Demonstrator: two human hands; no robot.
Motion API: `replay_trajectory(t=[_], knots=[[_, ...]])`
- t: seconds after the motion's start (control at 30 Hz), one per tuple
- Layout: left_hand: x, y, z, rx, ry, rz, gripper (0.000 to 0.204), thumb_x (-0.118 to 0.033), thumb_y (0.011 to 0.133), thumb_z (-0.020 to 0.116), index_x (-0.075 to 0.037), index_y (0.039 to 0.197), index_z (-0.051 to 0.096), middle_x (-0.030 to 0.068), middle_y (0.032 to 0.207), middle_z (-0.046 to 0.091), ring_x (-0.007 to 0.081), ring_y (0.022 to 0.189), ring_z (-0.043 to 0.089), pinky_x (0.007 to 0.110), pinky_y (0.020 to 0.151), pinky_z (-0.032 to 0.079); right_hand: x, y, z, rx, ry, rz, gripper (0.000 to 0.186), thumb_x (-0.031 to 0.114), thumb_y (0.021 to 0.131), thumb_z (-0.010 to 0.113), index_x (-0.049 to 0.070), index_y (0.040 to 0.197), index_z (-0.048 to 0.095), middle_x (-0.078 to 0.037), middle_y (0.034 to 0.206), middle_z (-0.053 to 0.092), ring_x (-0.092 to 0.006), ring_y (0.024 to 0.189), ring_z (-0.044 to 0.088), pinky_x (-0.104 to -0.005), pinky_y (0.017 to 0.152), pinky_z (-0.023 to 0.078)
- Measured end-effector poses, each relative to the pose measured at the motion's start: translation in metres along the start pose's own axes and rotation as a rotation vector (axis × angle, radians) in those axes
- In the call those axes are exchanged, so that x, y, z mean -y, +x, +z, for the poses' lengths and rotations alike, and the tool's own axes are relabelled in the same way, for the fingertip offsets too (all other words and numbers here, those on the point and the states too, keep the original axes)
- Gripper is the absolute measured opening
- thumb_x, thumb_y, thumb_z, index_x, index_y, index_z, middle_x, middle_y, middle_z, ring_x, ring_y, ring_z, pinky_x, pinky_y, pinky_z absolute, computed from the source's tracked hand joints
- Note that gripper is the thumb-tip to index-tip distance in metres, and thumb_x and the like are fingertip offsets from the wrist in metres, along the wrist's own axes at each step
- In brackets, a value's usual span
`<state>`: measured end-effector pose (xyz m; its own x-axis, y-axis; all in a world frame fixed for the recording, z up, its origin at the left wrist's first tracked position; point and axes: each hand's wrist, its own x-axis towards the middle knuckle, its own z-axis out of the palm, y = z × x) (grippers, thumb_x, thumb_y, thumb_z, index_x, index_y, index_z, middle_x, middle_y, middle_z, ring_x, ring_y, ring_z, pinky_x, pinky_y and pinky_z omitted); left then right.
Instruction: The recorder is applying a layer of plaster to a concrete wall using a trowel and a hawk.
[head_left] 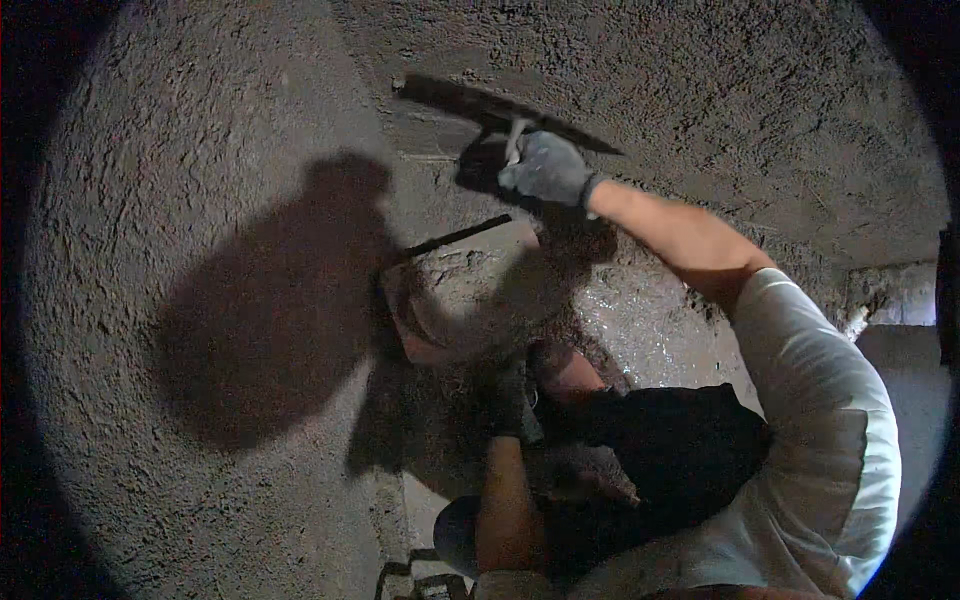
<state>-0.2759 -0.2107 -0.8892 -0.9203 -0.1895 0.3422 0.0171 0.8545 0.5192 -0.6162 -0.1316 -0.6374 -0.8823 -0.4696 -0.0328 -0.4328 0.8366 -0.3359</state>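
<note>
My right hand (549,170), in a grey glove, is closed round the pale handle of a long finishing trowel (480,104). The trowel's dark blade lies along the rough grey plastered wall (700,90), near the corner. Lower down, a squarish plasterer's hawk (465,285) carries a thin patch of wet grey mortar, partly in shadow. My left hand (509,395), in a dark glove, is closed at the hawk's near side, and the hawk appears to rest in its grip. Deep shadow hides those fingers and the handle.
Another rough plastered wall (230,130) rises on the left, with a large shadow across it. Wet, shiny mortar (640,320) lies below my right forearm. My bent leg in dark clothing (670,430) is close by. A pale ledge (900,295) shows at the far right.
</note>
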Motion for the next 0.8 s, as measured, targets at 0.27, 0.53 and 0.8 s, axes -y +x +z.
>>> replay_trajectory(t=[0.27, 0.53, 0.8], knots=[[-0.073, 0.147, -0.096, 0.562, -0.51, -0.706, 0.047, -0.03, 0.085, 0.055, -0.005, 0.123, 0.045, 0.0152, 0.119, 0.051, 0.0282, 0.106, 0.05, 0.041, 0.094, 0.039, -0.053, -0.108, -0.026, -0.428, -0.898, -0.586, 0.02, 0.016, 0.075, 0.05, -0.004, 0.076, 0.055, -0.013, 0.057, 0.055, -0.0272, 0.043, 0.05, -0.0388, 0.038, 0.039], [-0.087, 0.159, -0.107, 0.471, -0.456, -0.32, 0.045, -0.027, 0.09, 0.049, -0.004, 0.127, 0.041, 0.0164, 0.126, 0.045, 0.0275, 0.116, 0.043, 0.042, 0.099, 0.033, -0.059, -0.189, -0.001, 0.186, -0.174, -0.581, 0.024, 0.03, 0.077, 0.051, 0.008, 0.085, 0.057, -0.01, 0.067, 0.059, -0.0275, 0.057, 0.059, -0.038, 0.047, 0.047], [-0.053, 0.067, -0.012, 0.48, -0.415, -0.231, 0.05, -0.034, 0.091, 0.046, -0.004, 0.131, 0.037, 0.0154, 0.129, 0.045, 0.0306, 0.118, 0.042, 0.037, 0.099, 0.034, 0.042, -0.163, -0.06, 0.456, 0.244, -0.238, 0.032, 0.031, 0.077, 0.064, 0.006, 0.097, 0.06, -0.013, 0.088, 0.063, -0.0242, 0.079, 0.061, -0.0353, 0.065, 0.049]])
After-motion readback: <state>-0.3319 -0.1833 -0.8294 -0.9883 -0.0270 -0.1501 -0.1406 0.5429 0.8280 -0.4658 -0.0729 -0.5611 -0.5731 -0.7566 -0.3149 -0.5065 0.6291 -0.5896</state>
